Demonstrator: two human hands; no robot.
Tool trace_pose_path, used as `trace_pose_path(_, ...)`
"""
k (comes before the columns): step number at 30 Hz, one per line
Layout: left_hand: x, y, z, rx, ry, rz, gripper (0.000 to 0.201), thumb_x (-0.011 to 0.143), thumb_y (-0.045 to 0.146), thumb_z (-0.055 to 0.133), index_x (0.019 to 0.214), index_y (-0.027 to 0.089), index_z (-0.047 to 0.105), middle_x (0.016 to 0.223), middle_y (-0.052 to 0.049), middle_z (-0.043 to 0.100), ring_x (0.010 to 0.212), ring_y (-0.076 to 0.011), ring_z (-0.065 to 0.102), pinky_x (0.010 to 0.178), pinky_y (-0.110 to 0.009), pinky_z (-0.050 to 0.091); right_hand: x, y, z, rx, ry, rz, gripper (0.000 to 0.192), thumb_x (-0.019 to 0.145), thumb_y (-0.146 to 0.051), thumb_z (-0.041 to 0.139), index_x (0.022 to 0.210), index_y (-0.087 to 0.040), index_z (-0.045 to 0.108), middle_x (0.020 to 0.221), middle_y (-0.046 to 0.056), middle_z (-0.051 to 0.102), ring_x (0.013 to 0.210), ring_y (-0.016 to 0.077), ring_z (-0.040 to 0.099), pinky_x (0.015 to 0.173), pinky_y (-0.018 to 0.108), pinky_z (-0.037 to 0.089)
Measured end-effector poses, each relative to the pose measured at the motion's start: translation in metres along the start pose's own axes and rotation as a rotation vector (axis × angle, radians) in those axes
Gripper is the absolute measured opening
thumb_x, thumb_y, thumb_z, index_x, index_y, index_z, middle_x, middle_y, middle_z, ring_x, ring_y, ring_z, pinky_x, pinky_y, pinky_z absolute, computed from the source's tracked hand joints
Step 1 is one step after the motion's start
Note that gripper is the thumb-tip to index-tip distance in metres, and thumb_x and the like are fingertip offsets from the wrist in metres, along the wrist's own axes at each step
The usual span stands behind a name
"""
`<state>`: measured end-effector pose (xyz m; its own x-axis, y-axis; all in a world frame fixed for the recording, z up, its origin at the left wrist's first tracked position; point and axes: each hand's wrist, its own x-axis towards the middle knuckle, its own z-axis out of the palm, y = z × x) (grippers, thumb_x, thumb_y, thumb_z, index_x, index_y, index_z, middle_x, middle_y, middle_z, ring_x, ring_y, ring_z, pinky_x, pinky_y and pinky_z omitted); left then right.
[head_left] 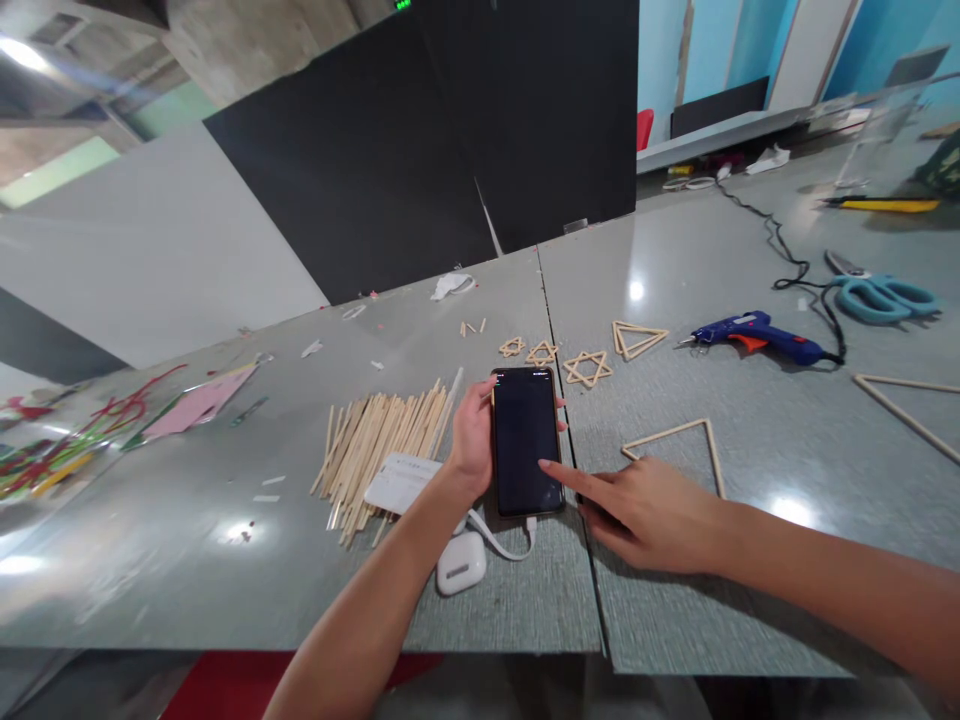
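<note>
Presently, at my bench (225,560), seen from my head camera:

Left hand: my left hand (472,435) grasps the phone (526,440) by its left edge, thumb on the near-left side, fingertips showing past the right edge.

Right hand: my right hand (645,510) holds nothing; the forefinger is stretched out and its tip touches the lower right of the dark screen, the other fingers loosely curled over the bench.

Phone: near the middle of the bench, just left of the seam between the two panels, screen dark, a white cable (502,535) plugged into its near end.

Near the phone: a white earbud case (460,562) just nearer, a white card-like piece (401,482) to the left under my wrist.

Stock: a heap of loose wooden sticks (379,445) to the left of the phone.

Done so far, as I judge: three small stick stars (587,368) and a small triangle (637,340) lie finished beyond the phone; a larger triangle (679,450) lies just right of it.

Left to do, as I judge: much of the heap is unused.

Tools: a blue glue gun (754,335) and teal scissors (881,295) far right, both untouched.
</note>
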<state>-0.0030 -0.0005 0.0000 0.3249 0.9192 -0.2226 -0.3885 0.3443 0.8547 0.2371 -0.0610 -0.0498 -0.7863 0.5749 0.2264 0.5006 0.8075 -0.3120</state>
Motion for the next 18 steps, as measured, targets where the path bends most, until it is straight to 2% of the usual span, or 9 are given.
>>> trace_pose_path(6,-0.0005,0.0005,0.0001,-0.022,-0.015,-0.010,0.061,0.100,0.058,0.053,0.116,0.008,0.084,0.114,-0.020,0.087,0.087,-0.0329,0.083,0.075,-0.041,0.064,0.0006,0.0008,-0.0044,0.019,-0.025,-0.060,0.073,0.105,-0.019,0.064,0.175,-0.028,0.048,0.095,0.001,0.084,0.058,0.0140,0.063,0.060,0.035,0.019)
trace_pose_path(18,-0.0020,0.0015,0.0041,-0.011,-0.006,0.011,0.060,0.100,0.055,0.050,0.113,0.008,0.084,0.109,-0.019,0.087,0.085,-0.0321,0.083,0.078,-0.042,0.064,0.0016,-0.0007,-0.0098,0.053,-0.054,-0.078,0.066,0.102,-0.016,0.063,0.167,-0.031,0.062,0.096,0.001,0.085,0.061,0.0133,0.066,0.059,0.034,0.023)
